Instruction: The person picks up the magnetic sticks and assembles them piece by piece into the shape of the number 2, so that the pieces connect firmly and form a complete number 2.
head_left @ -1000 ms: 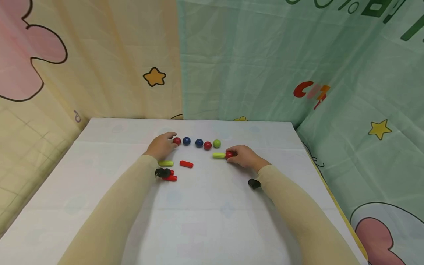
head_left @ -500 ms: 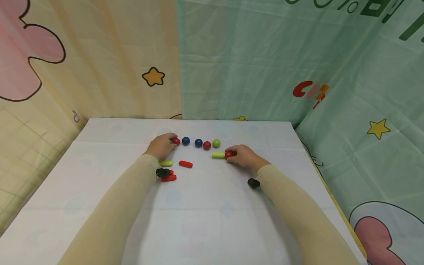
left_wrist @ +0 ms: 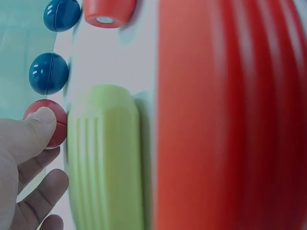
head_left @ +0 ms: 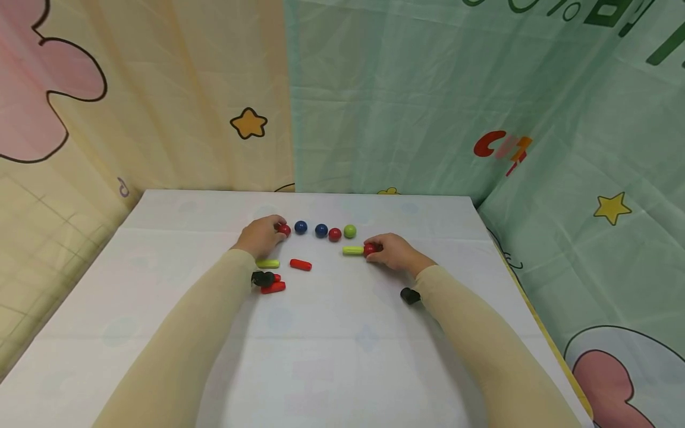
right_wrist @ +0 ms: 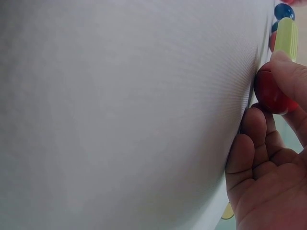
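At the far left of the row, my left hand (head_left: 259, 236) pinches a red ball (left_wrist: 58, 132) between thumb and fingers. Under that wrist lie a light green ribbed handle (left_wrist: 103, 158) and a red ribbed handle (head_left: 274, 288), with part of another red one showing beside it. My right hand (head_left: 394, 252) grips a second red ball (right_wrist: 269, 91) by thumb and fingertips. From this ball a light green handle (head_left: 353, 251) points left, end against it; whether the two are joined I cannot tell.
Between the hands and farther back are a blue ball (head_left: 301, 227), another blue ball (head_left: 321, 230), a red ball (head_left: 335, 235) and a green ball (head_left: 350, 231). A red handle (head_left: 301, 265) lies nearer on the white table (head_left: 321, 356). Printed curtains stand behind.
The left hand and its red ball have shifted very slightly nearer to me. My right hand stays in place with its ball and green handle.
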The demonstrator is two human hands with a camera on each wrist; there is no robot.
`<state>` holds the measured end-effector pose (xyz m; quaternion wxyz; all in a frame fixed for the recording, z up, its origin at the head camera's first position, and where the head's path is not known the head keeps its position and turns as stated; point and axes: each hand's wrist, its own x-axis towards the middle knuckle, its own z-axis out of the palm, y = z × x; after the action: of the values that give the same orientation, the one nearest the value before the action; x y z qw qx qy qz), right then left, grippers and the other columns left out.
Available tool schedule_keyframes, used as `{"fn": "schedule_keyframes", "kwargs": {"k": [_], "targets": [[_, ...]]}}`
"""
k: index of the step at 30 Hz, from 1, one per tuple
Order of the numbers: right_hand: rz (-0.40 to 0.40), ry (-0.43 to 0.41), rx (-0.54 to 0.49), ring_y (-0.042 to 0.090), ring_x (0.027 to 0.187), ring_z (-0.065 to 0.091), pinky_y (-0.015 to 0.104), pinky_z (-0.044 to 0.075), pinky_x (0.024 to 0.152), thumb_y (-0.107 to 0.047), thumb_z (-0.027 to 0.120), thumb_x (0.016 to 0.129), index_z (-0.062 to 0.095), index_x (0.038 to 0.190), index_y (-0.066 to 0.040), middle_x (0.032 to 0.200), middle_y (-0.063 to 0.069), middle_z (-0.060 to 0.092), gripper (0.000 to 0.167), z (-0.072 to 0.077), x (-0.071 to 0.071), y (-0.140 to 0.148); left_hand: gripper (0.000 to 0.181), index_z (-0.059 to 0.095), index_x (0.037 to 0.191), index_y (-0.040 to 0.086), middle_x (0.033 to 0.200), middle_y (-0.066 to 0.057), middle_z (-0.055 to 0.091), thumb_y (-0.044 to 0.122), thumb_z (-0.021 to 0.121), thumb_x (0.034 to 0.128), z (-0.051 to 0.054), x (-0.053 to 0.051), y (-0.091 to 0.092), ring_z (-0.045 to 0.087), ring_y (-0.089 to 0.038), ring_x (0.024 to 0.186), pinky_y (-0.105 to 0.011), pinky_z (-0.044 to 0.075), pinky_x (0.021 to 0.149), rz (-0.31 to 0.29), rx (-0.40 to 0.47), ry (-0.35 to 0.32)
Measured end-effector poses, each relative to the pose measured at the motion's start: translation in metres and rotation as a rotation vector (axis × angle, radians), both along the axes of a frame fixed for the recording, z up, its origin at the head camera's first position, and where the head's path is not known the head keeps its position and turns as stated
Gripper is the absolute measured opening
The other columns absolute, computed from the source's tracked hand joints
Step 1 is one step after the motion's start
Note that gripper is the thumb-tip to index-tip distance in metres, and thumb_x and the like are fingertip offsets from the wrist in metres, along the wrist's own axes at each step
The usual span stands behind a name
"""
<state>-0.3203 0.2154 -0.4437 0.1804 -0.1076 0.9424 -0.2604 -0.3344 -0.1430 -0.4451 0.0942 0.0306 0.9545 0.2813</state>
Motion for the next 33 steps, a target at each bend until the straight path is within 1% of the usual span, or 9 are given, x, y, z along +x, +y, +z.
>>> {"fn": "schedule_keyframes", "kwargs": {"k": [4,9,13,19,22,27,31,33], "targets": [[0.001,0.005,0.005,0.029,0.125,0.057,0.049,0.045,0.115,-0.028,0.076,0.098,0.063,0.146,-0.014,0.138,0.012,0.065,0.052,0.0,0.0,0.0,0.044,0.057,0.147,0.014,0.141,-0.015,0.062,0.023,0.066,0.1048,0.002,0.003,-0.001,0.057,-0.035,0.121,-0.057,0.048,0.11,-0.006,-0.001,-0.005],[-0.004,0.004,0.002,0.029,0.125,0.057,0.049,0.045,0.115,-0.028,0.076,0.098,0.063,0.146,-0.014,0.138,0.012,0.065,0.052,0.001,0.0,-0.001,0.044,0.057,0.147,0.016,0.14,-0.014,0.062,0.025,0.066,0.105,0.003,0.006,-0.002,0.056,-0.035,0.122,-0.055,0.05,0.109,0.009,0.016,-0.02],[0.002,0.007,0.0,0.029,0.124,0.057,0.049,0.046,0.114,-0.027,0.077,0.098,0.063,0.146,-0.014,0.137,0.012,0.065,0.052,0.0,0.0,0.0,0.043,0.057,0.146,0.017,0.141,-0.012,0.061,0.027,0.066,0.1051,0.005,0.008,-0.001,0.055,-0.035,0.124,-0.055,0.049,0.11,0.018,0.034,-0.037],[0.011,0.014,0.0,0.028,0.124,0.057,0.049,0.046,0.114,-0.028,0.076,0.098,0.063,0.146,-0.014,0.137,0.012,0.065,0.052,0.001,0.0,0.0,0.041,0.059,0.143,0.018,0.139,-0.01,0.061,0.028,0.066,0.1044,0.009,0.012,0.002,0.054,-0.034,0.123,-0.054,0.047,0.11,-0.015,0.079,-0.073],[0.003,0.011,0.001,0.028,0.124,0.057,0.049,0.046,0.114,-0.028,0.077,0.098,0.063,0.146,-0.014,0.136,0.012,0.065,0.052,0.001,0.001,0.0,0.04,0.059,0.142,0.02,0.139,-0.009,0.061,0.029,0.066,0.1041,0.008,0.014,0.004,0.053,-0.034,0.122,-0.052,0.048,0.107,-0.03,0.094,-0.096],[-0.014,-0.006,0.002,0.029,0.124,0.057,0.049,0.046,0.115,-0.028,0.077,0.098,0.063,0.147,-0.015,0.137,0.012,0.065,0.053,0.0,0.001,-0.002,0.038,0.061,0.141,0.022,0.138,-0.008,0.06,0.029,0.067,0.1033,0.006,0.015,0.009,0.052,-0.033,0.122,-0.045,0.049,0.1,-0.031,0.124,-0.14],[-0.016,-0.006,0.005,0.029,0.126,0.056,0.049,0.046,0.115,-0.028,0.077,0.098,0.063,0.147,-0.015,0.139,0.012,0.064,0.053,-0.001,0.001,-0.001,0.039,0.061,0.141,0.024,0.138,-0.007,0.06,0.03,0.068,0.1027,0.005,0.017,0.013,0.052,-0.032,0.123,-0.041,0.051,0.096,-0.048,0.118,-0.156],[-0.018,-0.005,0.004,0.029,0.127,0.056,0.049,0.045,0.115,-0.028,0.077,0.098,0.063,0.147,-0.015,0.139,0.012,0.064,0.053,-0.001,0.001,-0.001,0.04,0.061,0.141,0.025,0.138,-0.006,0.06,0.031,0.068,0.1025,0.006,0.019,0.016,0.052,-0.032,0.124,-0.042,0.052,0.097,-0.057,0.106,-0.157]]}}
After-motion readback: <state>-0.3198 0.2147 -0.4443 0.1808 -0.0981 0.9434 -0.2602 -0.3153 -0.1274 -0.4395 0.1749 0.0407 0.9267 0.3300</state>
